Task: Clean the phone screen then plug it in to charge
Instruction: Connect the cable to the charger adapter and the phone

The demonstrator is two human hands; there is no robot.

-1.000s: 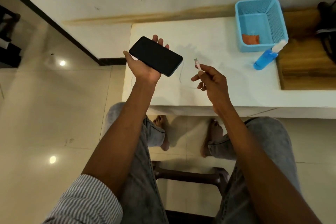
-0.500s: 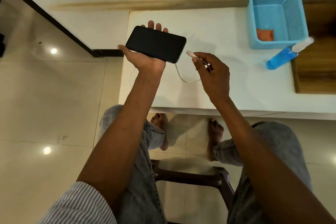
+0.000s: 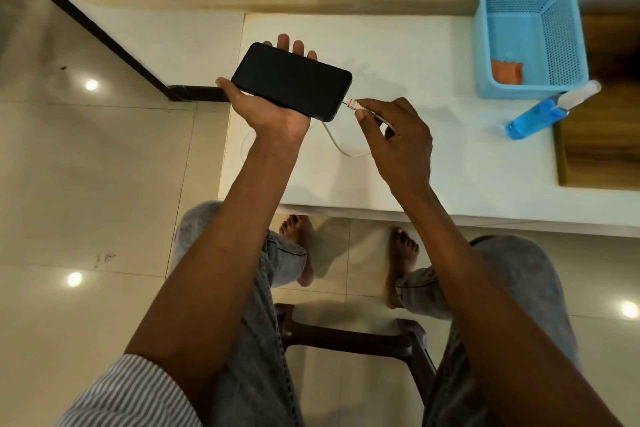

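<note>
A black phone (image 3: 291,81) lies screen up across my left hand (image 3: 268,111), which grips it from below over the white table's left end, fingertips showing past its far edge. My right hand (image 3: 398,139) pinches the plug of a white charging cable (image 3: 350,105) and holds it against the phone's right end. I cannot tell how far the plug sits in the port. The cable (image 3: 337,146) loops down onto the table under my hands.
The white table (image 3: 398,45) stands against the wall. A light blue mesh basket (image 3: 533,35) at the back right holds an orange cloth (image 3: 506,71). A blue spray bottle (image 3: 543,111) lies beside it, by a wooden board (image 3: 602,146). Tiled floor and a dark stool (image 3: 349,336) are below.
My right hand has carried the cable plug leftward from clear of the phone to its right end. My left hand has turned the phone more level. The camera tilted down.
</note>
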